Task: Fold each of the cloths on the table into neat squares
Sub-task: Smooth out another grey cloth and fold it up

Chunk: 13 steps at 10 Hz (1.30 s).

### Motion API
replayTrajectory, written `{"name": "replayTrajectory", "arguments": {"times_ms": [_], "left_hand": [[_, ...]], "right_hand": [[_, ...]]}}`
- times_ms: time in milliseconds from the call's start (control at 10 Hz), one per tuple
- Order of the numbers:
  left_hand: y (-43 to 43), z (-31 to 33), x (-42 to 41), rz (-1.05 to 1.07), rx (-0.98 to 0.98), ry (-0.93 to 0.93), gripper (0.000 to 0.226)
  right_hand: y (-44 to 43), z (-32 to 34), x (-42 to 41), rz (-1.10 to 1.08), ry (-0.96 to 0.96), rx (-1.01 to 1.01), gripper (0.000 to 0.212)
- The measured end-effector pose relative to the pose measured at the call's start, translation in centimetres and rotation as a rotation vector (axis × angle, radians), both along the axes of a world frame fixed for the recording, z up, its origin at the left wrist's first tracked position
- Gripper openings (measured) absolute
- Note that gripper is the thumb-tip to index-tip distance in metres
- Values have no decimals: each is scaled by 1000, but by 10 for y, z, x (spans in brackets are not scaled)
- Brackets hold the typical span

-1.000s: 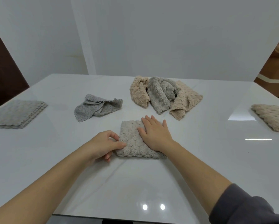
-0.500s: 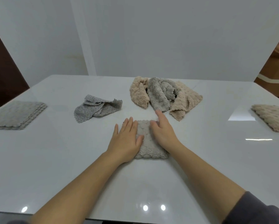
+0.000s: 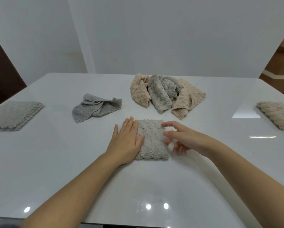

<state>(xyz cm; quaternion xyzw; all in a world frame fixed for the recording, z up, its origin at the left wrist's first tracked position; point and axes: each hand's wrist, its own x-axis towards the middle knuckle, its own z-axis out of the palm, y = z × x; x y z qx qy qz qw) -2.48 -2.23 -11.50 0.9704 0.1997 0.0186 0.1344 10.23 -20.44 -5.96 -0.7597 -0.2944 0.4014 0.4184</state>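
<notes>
Left hand (image 3: 127, 142) lies flat over the left edge of the small folded grey textured cloth (image 3: 152, 142); that edge is hidden under it. Right of this cloth, the right hand (image 3: 185, 139) shows motion-blurred fingers (image 3: 177, 149); contact with the cloth cannot be told. Far left of it, the stack of folded grey cloths (image 3: 12, 115) is cut by the frame edge. Far right, the folded beige cloth (image 3: 278, 113) likewise. Behind it, the crumpled grey fluffy cloth (image 3: 162, 92) covers parts of the crumpled beige cloths (image 3: 189, 100). The white glossy tabletop (image 3: 55, 162) is cropped at the bottom.

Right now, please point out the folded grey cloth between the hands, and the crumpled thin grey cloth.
folded grey cloth (image 3: 152, 142), head view, middle of its top.
crumpled thin grey cloth (image 3: 95, 107), head view, its centre folds.
</notes>
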Motion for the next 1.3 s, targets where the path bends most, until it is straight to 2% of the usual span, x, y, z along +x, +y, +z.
{"name": "replayTrajectory", "arguments": {"times_ms": [100,200,300,600,800,1000,1300], "left_hand": [[0,0,0,-3,-7,7,64],[0,0,0,-5,-12,3,64],[0,0,-1,-9,-11,4,64],[2,2,0,-24,-4,29,62],[2,3,0,-26,-15,33,63],[2,2,0,-23,-3,33,63],[1,2,0,-18,7,24,63]], "right_hand": [[-1,-1,0,45,21,-1,31],[-5,0,0,106,71,38,40],[-8,-2,-2,221,165,116,41],[10,-8,-6,365,284,123,16],[10,-11,-2,416,229,92,7],[7,-16,-2,386,222,91,10],[-7,-15,10,364,167,92,3]]}}
